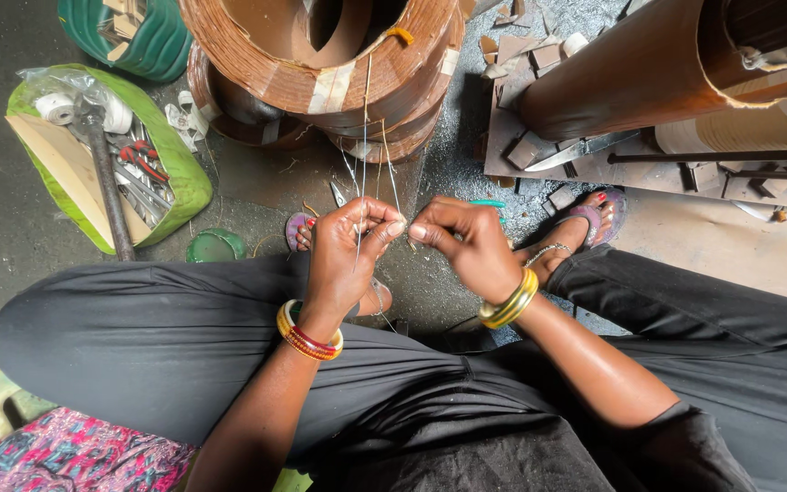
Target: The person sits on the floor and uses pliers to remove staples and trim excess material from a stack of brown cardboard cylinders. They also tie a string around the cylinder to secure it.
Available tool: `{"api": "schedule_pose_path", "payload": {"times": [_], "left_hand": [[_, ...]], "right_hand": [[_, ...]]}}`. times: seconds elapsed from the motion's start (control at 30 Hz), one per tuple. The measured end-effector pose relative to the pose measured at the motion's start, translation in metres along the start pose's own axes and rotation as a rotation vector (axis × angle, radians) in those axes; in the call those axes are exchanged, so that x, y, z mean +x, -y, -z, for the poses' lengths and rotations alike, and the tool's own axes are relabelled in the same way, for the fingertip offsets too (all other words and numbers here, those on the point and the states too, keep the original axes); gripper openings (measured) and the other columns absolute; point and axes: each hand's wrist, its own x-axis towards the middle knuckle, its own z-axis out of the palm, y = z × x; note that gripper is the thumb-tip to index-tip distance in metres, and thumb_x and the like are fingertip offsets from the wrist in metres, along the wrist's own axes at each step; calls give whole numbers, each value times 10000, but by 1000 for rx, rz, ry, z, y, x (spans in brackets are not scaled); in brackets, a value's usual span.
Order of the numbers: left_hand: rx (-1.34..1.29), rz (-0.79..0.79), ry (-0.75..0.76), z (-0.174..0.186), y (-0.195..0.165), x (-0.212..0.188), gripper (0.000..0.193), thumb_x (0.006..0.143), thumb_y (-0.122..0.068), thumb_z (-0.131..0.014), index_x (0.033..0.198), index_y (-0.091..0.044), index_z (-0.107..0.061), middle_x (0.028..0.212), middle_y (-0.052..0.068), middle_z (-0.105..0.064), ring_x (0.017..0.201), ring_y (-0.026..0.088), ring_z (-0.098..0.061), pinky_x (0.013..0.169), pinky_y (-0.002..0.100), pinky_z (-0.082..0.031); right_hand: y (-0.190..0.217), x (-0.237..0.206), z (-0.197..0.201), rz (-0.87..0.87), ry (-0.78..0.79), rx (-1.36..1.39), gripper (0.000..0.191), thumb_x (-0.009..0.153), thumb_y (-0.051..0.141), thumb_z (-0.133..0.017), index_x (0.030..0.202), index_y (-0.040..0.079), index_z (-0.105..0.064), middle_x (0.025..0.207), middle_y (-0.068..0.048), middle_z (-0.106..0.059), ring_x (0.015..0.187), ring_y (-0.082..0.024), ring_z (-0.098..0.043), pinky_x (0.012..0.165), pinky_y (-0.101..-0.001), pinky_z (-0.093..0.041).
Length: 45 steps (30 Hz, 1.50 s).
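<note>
A: Log entry, head view. Where were the hands?

B: I noted both hands raised over the lap, near the scene's middle. The left hand (343, 251) and right hand (466, 246) sat close together, fingertips almost touching, above the floor between the sandalled feet.

A: State of the fingers?

B: Left fingers (384, 223) were pinched narrow on the thin wire strands (363, 155). Right fingers (423, 232) were also pinched narrow, at the same spot; I could not tell whether they gripped a strand or only the tip of one.

A: Which way did the wire lie from the fingers?

B: Its long axis ran near to far. The strands rose from the pinch straight away to the far side, up to the stacked copper-coloured coils (357, 64). They looked fine, pale and taut, several side by side, slightly fanned. The left hand was the nearer one; the strands passed through its grip.

A: Surroundings?

B: A green basket (179, 173) of tools with a hammer (107, 182) lay to the left. A small green lid (216, 246) sat just beside it. Brown winding cylinders (630, 73) lay far right. Bangles (307, 337) on both wrists.
</note>
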Motion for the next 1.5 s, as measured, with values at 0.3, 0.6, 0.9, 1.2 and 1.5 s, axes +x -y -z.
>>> {"api": "schedule_pose_path", "payload": {"times": [0.3, 0.6, 0.9, 1.2, 1.5], "left_hand": [[50, 27, -48, 3, -1, -1, 42, 926, -19, -743, 950, -2, -712, 786, 3, -672, 682, 27, -548, 601, 203, -438], [105, -86, -42, 2, -3, -3, 54, 917, -28, -741, 949, -7, -704, 847, -2, -714, 779, 24, -628, 696, 197, -516], [38, 35, -54, 5, -4, -4, 55, 923, -41, -743, 942, -13, -700, 774, -29, -665, 664, 11, -539, 575, 192, -424], [6, 16, -36, 8, -6, -8, 54, 926, -41, -741, 945, -13, -698, 794, -38, -662, 686, -1, -556, 575, 183, -431], [-7, 50, -34, 9, -8, -10, 45, 931, -45, -736, 950, -23, -702, 741, -40, -636, 629, 1, -497, 543, 184, -379]], "right_hand": [[41, -6, 7, 667, -193, -797, 183, 837, 78, -718, 998, -9, -721, 852, -145, -666, 690, -251, -640, 605, -341, -508], [15, -2, -4, 220, -54, -197, 114, 973, 127, -721, 967, 12, -720, 831, -108, -660, 733, -214, -605, 643, -318, -474], [30, -7, 5, 696, -205, -848, 224, 906, 130, -787, 1071, 1, -708, 978, -116, -671, 802, -243, -661, 663, -366, -539], [6, -8, -16, 62, -61, -56, 171, 919, 121, -765, 1006, 1, -681, 929, -112, -648, 772, -229, -643, 651, -345, -511], [36, -12, -5, 698, -204, -808, 209, 913, 104, -743, 1075, -21, -703, 953, -135, -671, 760, -231, -678, 652, -341, -531]]}}
